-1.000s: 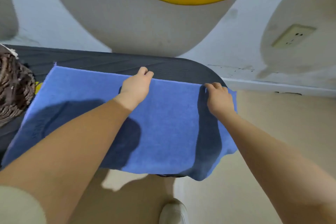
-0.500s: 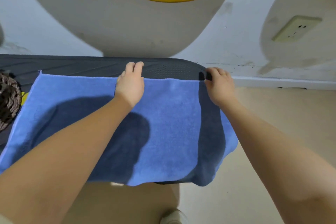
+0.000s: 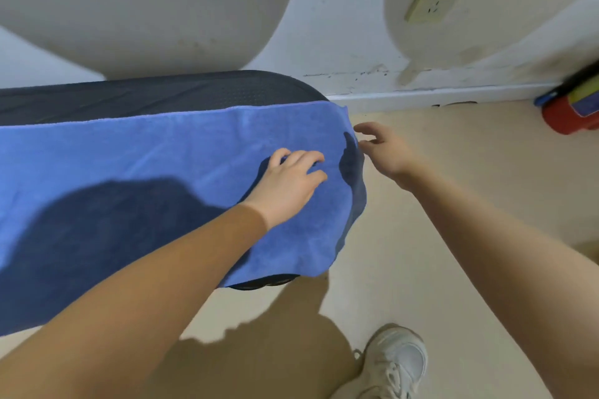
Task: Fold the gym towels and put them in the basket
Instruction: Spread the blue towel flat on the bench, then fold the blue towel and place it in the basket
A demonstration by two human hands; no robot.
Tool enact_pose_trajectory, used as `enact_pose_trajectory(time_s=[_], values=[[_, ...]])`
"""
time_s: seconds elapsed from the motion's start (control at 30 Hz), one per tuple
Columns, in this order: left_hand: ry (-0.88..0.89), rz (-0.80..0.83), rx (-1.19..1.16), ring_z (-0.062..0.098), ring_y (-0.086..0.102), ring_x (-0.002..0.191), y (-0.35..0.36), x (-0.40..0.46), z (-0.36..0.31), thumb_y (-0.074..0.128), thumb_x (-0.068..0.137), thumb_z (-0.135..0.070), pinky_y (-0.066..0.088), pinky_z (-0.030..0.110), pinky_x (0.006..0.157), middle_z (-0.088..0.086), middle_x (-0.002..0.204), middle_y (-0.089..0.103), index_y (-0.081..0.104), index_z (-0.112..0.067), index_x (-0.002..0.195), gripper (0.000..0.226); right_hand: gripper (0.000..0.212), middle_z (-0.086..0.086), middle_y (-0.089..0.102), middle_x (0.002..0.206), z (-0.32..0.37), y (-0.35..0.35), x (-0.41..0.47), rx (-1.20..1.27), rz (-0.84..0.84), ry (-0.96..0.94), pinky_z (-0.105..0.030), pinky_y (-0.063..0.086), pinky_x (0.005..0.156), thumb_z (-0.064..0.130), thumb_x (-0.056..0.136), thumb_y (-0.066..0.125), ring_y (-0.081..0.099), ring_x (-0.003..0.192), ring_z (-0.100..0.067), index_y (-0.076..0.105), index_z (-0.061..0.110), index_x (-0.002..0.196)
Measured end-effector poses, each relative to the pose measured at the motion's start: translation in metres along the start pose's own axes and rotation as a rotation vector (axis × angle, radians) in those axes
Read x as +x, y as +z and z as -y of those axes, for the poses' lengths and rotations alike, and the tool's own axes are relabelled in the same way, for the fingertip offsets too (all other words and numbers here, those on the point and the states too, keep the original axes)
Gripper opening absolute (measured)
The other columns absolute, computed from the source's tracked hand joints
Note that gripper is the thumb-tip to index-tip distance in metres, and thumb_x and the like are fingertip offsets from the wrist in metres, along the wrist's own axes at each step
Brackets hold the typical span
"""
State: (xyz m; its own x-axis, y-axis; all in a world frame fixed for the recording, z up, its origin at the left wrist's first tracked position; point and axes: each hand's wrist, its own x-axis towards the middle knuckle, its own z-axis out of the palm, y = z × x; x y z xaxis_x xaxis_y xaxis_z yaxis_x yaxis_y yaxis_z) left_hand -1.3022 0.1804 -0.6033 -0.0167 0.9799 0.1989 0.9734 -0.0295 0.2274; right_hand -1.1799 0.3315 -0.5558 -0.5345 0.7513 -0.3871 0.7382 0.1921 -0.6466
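Fingers of the left hand lie loosely spread on the blue towel — flat across the dark bench. Beside its right end hovers the right hand, fingers relaxed, gripping nothing.

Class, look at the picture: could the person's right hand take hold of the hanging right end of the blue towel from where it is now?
Probably yes. The right hand hovers open beside the blue towel's right end, nothing between them. The left hand rests on the towel further in.
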Motion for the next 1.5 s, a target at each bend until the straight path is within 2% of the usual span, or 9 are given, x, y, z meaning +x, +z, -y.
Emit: enact_pose_trajectory(time_s=[0.3,0.43,0.63,0.83,1.03,1.13,1.3,1.4,1.5], values=[[0.042,0.16,0.157,0.015,0.047,0.046,0.007,0.016,-0.035,0.066,0.066,-0.012,0.037,0.023,0.049,-0.004,0.069,0.059,0.067,-0.022,0.07,0.011,0.024,-0.011,0.052,0.101,-0.024,-0.012,0.041,0.105,0.271,0.269,-0.031,0.043,0.069,0.015,0.093,0.047,0.049,0.086,-0.024,0.051,-0.003,0.108],[-0.257,0.359,0.03,0.022,0.05,0.083,0.005,0.027,-0.067,0.052,0.087,-0.012,0.036,0.03,0.07,0.002,0.108,0.055,0.062,-0.016,0.103,0.02,0.021,-0.009,0.051,0.072,-0.03,-0.02,0.042,0.342,0.309,0.32,-0.024,0.046,0.057,0.003,0.09,0.052,0.049,0.061,-0.021,0.047,0.007,0.07],[-0.748,0.147,-0.296,0.023,0.051,0.098,0.006,0.049,-0.115,0.054,0.089,-0.032,0.044,0.033,0.081,0.0,0.114,0.049,0.054,-0.014,0.116,0.033,0.027,-0.005,0.048,0.065,-0.006,-0.044,0.034,0.492,0.538,0.244,-0.019,0.052,0.054,0.002,0.09,0.05,0.049,0.055,-0.013,0.043,0.015,0.068],[-1.262,-0.295,-0.591,0.021,0.053,0.084,0.009,0.084,-0.128,0.062,0.081,-0.041,0.049,0.037,0.073,0.006,0.091,0.051,0.052,-0.008,0.091,0.036,0.02,-0.006,0.05,0.068,0.019,-0.046,0.02,0.562,0.639,0.108,-0.021,0.049,0.055,-0.004,0.086,0.051,0.05,0.044,-0.011,0.045,0.015,0.08],[-1.24,-0.287,-0.385,0.022,0.05,0.077,-0.012,0.07,-0.129,0.054,0.089,-0.02,0.045,0.035,0.072,0.0,0.089,0.043,0.047,-0.012,0.08,0.014,0.017,-0.004,0.05,0.062,0.033,-0.049,0.018,0.526,0.436,0.004,-0.022,0.043,0.046,-0.001,0.088,0.046,0.047,0.046,-0.014,0.051,0.014,0.081],[-1.189,-0.225,-0.366,0.014,0.049,0.083,-0.021,0.043,-0.127,0.052,0.09,-0.014,0.041,0.023,0.071,-0.003,0.098,0.044,0.054,-0.011,0.099,0.009,0.024,-0.007,0.051,0.062,0.035,-0.051,0.024,0.477,0.28,-0.032,-0.025,0.044,0.049,0.004,0.089,0.044,0.048,0.051,-0.02,0.045,0.015,0.068],[-1.188,-0.046,-0.456,0.015,0.054,0.091,-0.046,0.001,-0.114,0.047,0.095,-0.019,0.037,0.018,0.075,0.004,0.108,0.06,0.055,-0.011,0.111,0.019,0.021,-0.011,0.064,0.076,0.045,-0.039,0.026,0.099,0.082,-0.273,-0.039,0.052,0.074,0.017,0.084,0.047,0.062,0.075,-0.031,0.039,0.02,0.065],[-1.247,-0.02,-0.549,0.011,0.05,0.085,-0.07,-0.02,-0.104,0.048,0.094,-0.018,0.036,0.021,0.074,-0.001,0.093,0.059,0.057,-0.014,0.098,0.011,0.006,-0.006,0.058,0.082,0.069,-0.022,0.015,0.117,0.102,-0.369,-0.033,0.044,0.071,0.013,0.086,0.05,0.056,0.079,-0.027,0.048,0.015,0.092],[-1.294,-0.15,-0.597,0.007,0.049,0.075,-0.094,-0.046,-0.088,0.049,0.093,-0.017,0.035,0.014,0.066,-0.01,0.079,0.054,0.056,-0.018,0.088,0.009,0.039,-0.004,0.056,0.08,0.101,-0.003,0.003,0.012,0.148,-0.552,-0.029,0.036,0.064,0.011,0.088,0.048,0.052,0.076,-0.024,0.04,0.015,0.126]])
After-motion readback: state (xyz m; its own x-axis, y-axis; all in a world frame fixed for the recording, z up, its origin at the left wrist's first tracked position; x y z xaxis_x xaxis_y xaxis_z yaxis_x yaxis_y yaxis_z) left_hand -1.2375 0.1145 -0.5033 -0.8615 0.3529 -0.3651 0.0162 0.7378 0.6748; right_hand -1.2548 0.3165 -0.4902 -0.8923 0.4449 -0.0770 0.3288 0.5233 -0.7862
